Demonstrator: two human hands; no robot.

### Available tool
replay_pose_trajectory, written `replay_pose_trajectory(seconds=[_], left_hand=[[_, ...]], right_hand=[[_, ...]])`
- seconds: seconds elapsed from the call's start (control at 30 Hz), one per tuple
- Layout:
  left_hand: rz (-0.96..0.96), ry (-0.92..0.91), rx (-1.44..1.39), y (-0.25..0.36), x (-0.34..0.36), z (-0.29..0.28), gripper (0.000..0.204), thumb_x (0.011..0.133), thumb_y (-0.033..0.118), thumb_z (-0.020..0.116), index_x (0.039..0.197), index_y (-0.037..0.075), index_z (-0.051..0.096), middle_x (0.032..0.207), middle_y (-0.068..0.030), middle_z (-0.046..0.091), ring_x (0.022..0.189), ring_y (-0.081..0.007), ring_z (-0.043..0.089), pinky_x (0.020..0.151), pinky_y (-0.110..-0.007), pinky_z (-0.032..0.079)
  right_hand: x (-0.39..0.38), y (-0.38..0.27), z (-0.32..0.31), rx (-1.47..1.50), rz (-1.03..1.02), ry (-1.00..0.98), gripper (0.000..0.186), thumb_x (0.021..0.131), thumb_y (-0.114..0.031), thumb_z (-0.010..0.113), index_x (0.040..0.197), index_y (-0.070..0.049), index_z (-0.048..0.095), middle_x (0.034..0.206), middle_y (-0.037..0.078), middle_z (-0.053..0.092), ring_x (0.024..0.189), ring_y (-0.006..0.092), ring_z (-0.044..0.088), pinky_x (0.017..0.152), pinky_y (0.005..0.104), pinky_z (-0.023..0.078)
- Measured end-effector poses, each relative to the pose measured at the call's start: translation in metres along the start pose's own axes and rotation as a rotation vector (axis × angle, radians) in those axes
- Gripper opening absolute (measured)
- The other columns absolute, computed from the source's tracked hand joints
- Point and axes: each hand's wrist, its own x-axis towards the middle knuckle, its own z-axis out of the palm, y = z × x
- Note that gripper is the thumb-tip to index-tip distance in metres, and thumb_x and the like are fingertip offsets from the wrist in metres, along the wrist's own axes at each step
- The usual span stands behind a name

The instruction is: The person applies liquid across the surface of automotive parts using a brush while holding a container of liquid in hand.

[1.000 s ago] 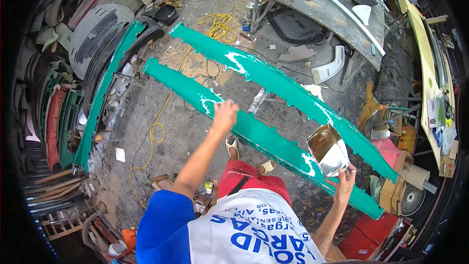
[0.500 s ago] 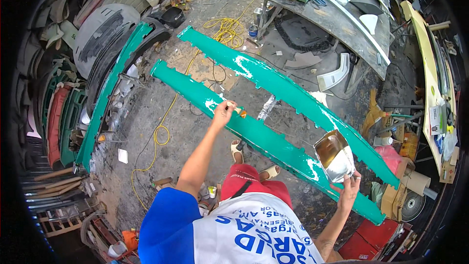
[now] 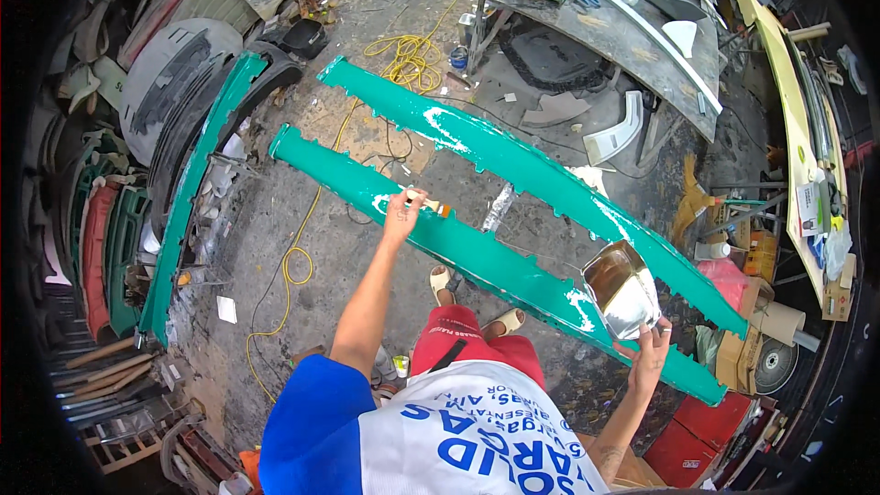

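Observation:
My left hand (image 3: 401, 214) is closed around the pale handle of a paintbrush (image 3: 442, 210), its bristle end pointing right over the nearer long green panel (image 3: 477, 252). My right hand (image 3: 649, 354) grips the lower side of a silvery metal can (image 3: 627, 298). The can tilts above the nearer panel's right part, its open top showing a brownish inside. Beyond lies a second long green panel (image 3: 541, 176), roughly parallel to the first. Both panels bear glossy wet-looking streaks.
Another green panel (image 3: 200, 188) stands at the left beside stacked bumpers (image 3: 179, 82). A yellow cable (image 3: 403, 64) coils on the floor and trails toward me. A grey worktable (image 3: 623, 32) is at the far right; a red box (image 3: 687, 440) and cardboard (image 3: 741, 357) lie at near right.
My left hand and the brush have shifted slightly left along the nearer panel, and the brush lies flatter. My right hand still holds the can. The whole view has moved a little.

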Motion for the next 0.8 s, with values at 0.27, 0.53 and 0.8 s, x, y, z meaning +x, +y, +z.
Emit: replay_pose_trajectory(seconds=[0.27, 0.53, 0.8], left_hand=[[0.02, 0.161, 0.348, 0.03, 0.005, -0.022, 0.01, 0.09, 0.013, 0.062, 0.096, 0.011, 0.07, 0.097, -0.0073, 0.068, 0.097, -0.0296, 0.056, 0.086, -0.043, 0.041], [0.223, -0.238, 0.474, 0.091, -0.054, 0.044, 0.015, 0.09, 0.014, 0.06, 0.102, 0.013, 0.068, 0.111, -0.009, 0.063, 0.113, -0.0318, 0.054, 0.095, -0.052, 0.038], [-0.006, 0.202, 0.162, -0.037, 0.039, -0.087, 0.012, 0.09, 0.013, 0.064, 0.092, 0.004, 0.072, 0.08, -0.0098, 0.073, 0.068, -0.0132, 0.065, 0.062, -0.03, 0.051]], right_hand=[[0.002, 0.004, -0.005, -0.014, 0.014, -0.019, 0.048, 0.092, -0.018, 0.063, 0.132, -0.009, 0.037, 0.101, 0.004, 0.052, 0.088, 0.0142, 0.053, 0.062, 0.0432, 0.063], [0.012, 0.002, -0.013, -0.003, -0.003, -0.045, 0.048, 0.092, -0.018, 0.064, 0.131, -0.009, 0.038, 0.095, 0.001, 0.05, 0.085, 0.0121, 0.052, 0.061, 0.0417, 0.062], [0.025, -0.002, -0.001, -0.033, -0.019, -0.099, 0.049, 0.092, -0.014, 0.063, 0.134, -0.006, 0.039, 0.112, 0.011, 0.055, 0.1, 0.0193, 0.058, 0.06, 0.0379, 0.065]])
